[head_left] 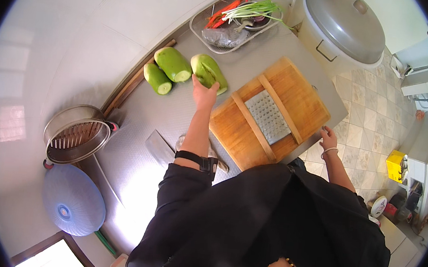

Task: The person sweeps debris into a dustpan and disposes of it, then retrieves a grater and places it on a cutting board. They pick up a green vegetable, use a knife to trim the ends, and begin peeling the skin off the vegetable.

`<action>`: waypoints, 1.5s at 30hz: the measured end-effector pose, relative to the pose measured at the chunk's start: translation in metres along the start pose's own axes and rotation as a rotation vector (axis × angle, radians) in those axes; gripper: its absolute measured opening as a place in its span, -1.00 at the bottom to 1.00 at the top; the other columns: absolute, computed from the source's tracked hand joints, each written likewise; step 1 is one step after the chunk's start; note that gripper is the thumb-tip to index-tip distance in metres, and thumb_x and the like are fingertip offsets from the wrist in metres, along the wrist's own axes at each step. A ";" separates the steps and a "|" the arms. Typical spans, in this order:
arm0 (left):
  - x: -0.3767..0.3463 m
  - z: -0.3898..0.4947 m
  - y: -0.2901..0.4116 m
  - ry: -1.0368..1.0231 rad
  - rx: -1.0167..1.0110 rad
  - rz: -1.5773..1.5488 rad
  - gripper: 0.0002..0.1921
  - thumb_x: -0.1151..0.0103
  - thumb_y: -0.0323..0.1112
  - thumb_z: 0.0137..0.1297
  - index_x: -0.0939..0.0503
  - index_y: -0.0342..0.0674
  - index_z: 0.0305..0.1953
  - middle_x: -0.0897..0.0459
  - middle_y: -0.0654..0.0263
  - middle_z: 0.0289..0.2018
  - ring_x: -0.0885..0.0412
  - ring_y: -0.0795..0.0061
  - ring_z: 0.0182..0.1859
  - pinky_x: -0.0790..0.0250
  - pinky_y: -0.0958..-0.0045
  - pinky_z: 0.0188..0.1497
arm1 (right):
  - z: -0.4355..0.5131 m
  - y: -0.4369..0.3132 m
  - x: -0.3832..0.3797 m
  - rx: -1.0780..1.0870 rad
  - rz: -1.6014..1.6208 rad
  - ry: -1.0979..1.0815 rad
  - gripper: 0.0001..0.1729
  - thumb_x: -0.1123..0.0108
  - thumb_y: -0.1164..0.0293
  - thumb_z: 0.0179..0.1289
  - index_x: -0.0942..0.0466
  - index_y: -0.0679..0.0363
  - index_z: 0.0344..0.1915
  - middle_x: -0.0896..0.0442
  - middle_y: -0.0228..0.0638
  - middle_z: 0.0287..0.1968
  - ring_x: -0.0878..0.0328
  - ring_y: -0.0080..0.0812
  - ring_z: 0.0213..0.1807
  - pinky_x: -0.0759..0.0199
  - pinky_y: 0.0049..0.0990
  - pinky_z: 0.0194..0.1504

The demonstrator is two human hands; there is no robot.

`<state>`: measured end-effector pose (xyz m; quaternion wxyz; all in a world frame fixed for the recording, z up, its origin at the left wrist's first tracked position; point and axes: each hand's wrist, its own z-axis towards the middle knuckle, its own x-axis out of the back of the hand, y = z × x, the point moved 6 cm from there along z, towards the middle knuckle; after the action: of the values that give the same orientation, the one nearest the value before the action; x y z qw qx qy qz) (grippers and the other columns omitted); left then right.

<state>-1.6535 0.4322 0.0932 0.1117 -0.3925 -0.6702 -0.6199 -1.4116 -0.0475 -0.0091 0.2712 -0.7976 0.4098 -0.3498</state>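
Observation:
My left hand (pixel 204 93) grips the near end of a thick green vegetable (pixel 207 70), perhaps a radish or gourd, with a lengthwise split in its skin. To its left lie two more green pieces, a large one (pixel 171 62) and a smaller one (pixel 156 78), with pale cut ends facing me. A wooden cutting board (pixel 299 91) rests on the metal counter before me. On the board sits a grater with a bumpy metal plate (pixel 268 116) between two wooden rails. My right hand (pixel 328 138), loosely curled and holding nothing, is beside the board's right corner.
A wire basket (pixel 222 51) holds red peppers, green onions, a bowl and a plastic bag. A cleaver (pixel 159 147) lies by my left forearm. Leftward are a slotted metal steamer pot (pixel 76 135) and a blue plastic cover (pixel 74 201). A large lidded bin (pixel 344 26) stands beyond the counter.

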 end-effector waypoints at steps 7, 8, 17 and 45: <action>-0.002 -0.016 -0.019 -0.145 0.128 -0.744 0.07 -0.39 -0.13 0.02 0.12 -0.33 0.42 -0.21 -0.08 0.32 -0.30 0.09 0.29 -0.19 0.27 0.29 | -0.077 -0.107 -0.065 1.061 -0.529 0.055 -0.47 -0.23 0.28 0.14 -0.43 0.27 0.09 -0.39 0.07 0.20 -0.28 0.00 0.27 -0.16 -0.25 0.28; -0.005 -0.015 -0.016 -0.040 0.142 -0.493 0.06 -0.39 -0.13 0.02 0.12 -0.34 0.41 -0.23 -0.07 0.30 -0.32 0.12 0.28 -0.21 0.27 0.28 | -0.077 -0.107 -0.081 0.953 -0.561 -0.027 -0.47 -0.23 0.28 0.14 -0.42 0.26 0.10 -0.41 0.04 0.18 -0.32 -0.02 0.25 -0.19 -0.27 0.26; 0.012 -0.029 -0.019 -0.091 0.127 -0.501 0.03 -0.43 -0.18 -0.06 -0.01 -0.42 0.37 -0.44 -0.12 0.14 -0.49 0.16 0.13 -0.40 0.32 0.12 | -0.052 -0.089 -0.097 0.693 -0.656 -0.187 -0.58 -0.29 0.33 0.04 -0.56 0.13 -0.04 -0.64 -0.23 -0.21 -0.60 -0.25 -0.16 -0.47 -0.36 -0.11; 0.081 0.081 -0.025 0.402 -0.093 -0.039 0.00 -0.37 -0.04 0.03 -0.02 -0.50 0.33 -0.14 -0.23 0.31 -0.14 -0.14 0.35 -0.06 0.19 0.37 | -0.201 -0.156 -0.227 1.503 -0.915 -0.700 -0.16 -0.41 0.32 -0.11 -0.34 -0.27 0.26 -0.09 -0.16 0.42 -0.06 0.03 0.41 -0.09 0.03 0.26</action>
<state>-1.6969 0.5397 0.1090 0.2129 -0.2524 -0.6126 -0.7181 -1.5915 0.1958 0.1494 0.6579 -0.5571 -0.3799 -0.3354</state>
